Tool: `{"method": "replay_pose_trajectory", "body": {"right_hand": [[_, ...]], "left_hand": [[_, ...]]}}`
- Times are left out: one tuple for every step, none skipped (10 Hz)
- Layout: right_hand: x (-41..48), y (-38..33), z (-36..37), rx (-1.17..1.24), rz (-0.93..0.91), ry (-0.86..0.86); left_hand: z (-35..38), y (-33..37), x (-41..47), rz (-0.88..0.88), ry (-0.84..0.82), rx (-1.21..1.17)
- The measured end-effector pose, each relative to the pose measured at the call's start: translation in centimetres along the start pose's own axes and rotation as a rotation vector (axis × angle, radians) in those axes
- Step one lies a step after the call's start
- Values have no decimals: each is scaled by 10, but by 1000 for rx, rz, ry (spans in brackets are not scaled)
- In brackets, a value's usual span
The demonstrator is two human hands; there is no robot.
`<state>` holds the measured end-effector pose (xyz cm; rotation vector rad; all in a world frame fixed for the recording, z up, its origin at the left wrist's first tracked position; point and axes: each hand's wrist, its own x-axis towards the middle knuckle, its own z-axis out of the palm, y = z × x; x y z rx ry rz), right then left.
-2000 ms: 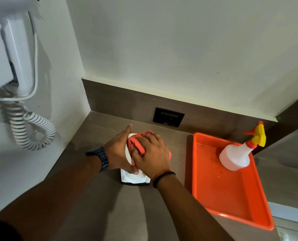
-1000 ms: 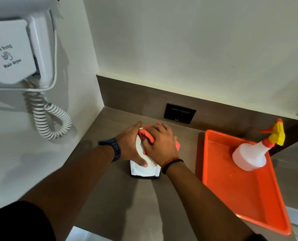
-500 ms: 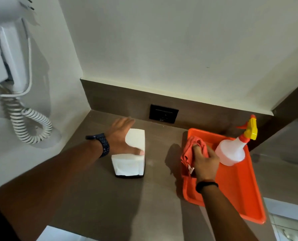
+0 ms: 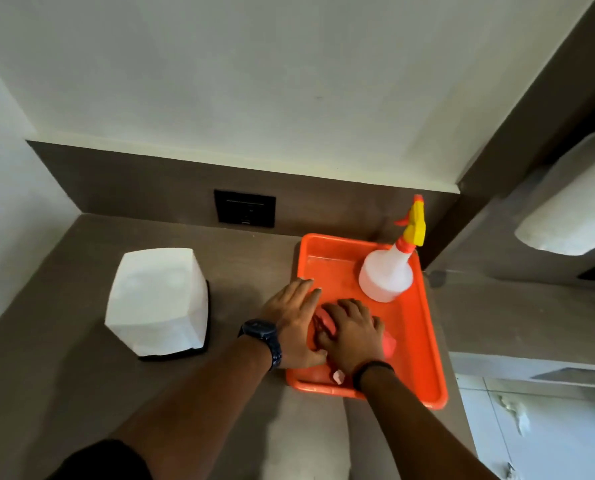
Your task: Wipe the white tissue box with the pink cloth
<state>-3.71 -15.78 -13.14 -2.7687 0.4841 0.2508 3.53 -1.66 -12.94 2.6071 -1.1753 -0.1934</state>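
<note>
One white tissue box (image 4: 157, 301), upright on the brown counter (image 4: 81, 393), untouched, well left of both hands. One pink cloth (image 4: 388, 344) in the one orange tray (image 4: 424, 344), pressed flat under two hands: right hand (image 4: 353, 332) palm-down on top, fingers spread rather than curled around; left hand (image 4: 294, 320) flat just beside, touching the cloth's left edge. One spray bottle (image 4: 388, 275), white with yellow trigger, upright in the tray's far corner. One dark watch (image 4: 263, 336) on the left wrist, one black band (image 4: 370, 370) on the right. One black wall socket (image 4: 245, 208) behind.
</note>
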Motion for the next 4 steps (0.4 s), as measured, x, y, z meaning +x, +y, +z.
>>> {"method": "replay_pose_trajectory", "body": {"right_hand": [[6, 2, 10, -5, 8, -25], [7, 3, 14, 2, -2, -41], [7, 2, 11, 42, -2, -59], [2, -1, -3, 164, 33, 63]], "left_hand": [[14, -1, -2, -1, 12, -2], [16, -1, -2, -29, 9, -24], [14, -1, -2, -16, -19, 2], [-1, -1, -3, -20, -42, -6]]}}
